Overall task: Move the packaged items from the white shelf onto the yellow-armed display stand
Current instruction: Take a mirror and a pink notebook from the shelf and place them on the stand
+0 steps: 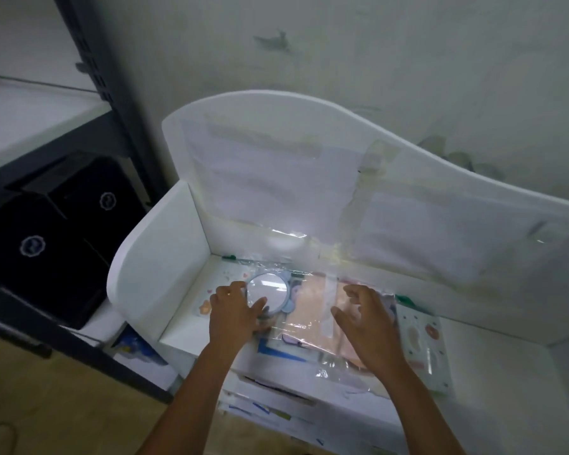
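Fingers of the left hand [234, 310] press on a round mirror pack [267, 295]; the right hand [367, 318] hovers, fingers spread, over clear packets [312, 318] lying on the white shelf [184, 244].

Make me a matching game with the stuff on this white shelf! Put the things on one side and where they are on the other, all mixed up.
Things:
1. round mirror
2. peach packet
3. spotted white packet
4. black boxes

Places:
A. far right of the pile, beside the right hand
B. on the dark rack, left of the white shelf
C. under the left hand's fingertips
D. in the middle, between the two hands

Pairs: 1-C, 2-D, 3-A, 4-B
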The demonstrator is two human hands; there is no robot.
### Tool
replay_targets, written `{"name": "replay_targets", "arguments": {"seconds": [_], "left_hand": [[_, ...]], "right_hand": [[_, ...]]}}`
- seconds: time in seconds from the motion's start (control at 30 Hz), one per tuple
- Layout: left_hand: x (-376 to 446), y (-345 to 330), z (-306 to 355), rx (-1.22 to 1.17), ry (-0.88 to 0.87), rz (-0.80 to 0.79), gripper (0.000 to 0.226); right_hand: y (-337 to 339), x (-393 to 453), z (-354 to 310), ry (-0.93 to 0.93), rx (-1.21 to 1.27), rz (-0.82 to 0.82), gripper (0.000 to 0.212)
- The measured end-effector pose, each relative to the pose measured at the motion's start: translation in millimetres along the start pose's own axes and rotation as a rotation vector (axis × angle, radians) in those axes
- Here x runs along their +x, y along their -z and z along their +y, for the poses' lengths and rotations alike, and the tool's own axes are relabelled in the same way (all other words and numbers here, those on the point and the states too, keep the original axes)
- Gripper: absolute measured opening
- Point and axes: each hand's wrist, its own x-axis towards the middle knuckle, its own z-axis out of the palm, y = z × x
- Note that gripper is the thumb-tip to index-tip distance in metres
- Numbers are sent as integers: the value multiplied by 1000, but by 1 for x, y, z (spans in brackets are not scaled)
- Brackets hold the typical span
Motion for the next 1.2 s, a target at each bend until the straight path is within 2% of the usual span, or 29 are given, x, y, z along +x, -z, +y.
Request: {"name": "replay_targets", "arguments": {"seconds": [0.17, 0.37, 0.47, 0.6, 0.7, 0.8, 0.87, 1.03, 1.13, 1.2], "left_hand": [[13, 9, 11, -36, 110, -95, 77], [23, 19, 12, -138, 182, -149, 84], [24, 22, 11, -252, 205, -128, 75], [22, 31, 11, -354, 202, -78, 49], [18, 37, 6, -560, 264, -100, 33], [11, 43, 4, -867, 374, -132, 28], [5, 47, 3, -1008, 449, -157, 29], [-15, 56, -3, -1273, 559, -245, 51], [-25, 61, -14, -1429, 569, -322, 50], [-32, 65, -22, -1506, 562, -339, 34]], "right_hand": [[-1, 10, 4, 4, 31, 3, 42], [-2, 14, 7, -5, 24, 30, 38], [-1, 15, 7, -6, 21, 32, 37], [-1, 14, 8, -46, -46, 70, 35], [-4, 10, 10, -68, -103, 99, 33], [-8, 3, 14, -111, -219, 71, 33], [-11, -2, 12, -153, -296, 23, 41], [-23, -12, -15, -229, -503, 11, 85], [-33, -16, -31, -290, -615, -19, 105], [-37, -15, -35, -301, -677, -56, 106]]}}
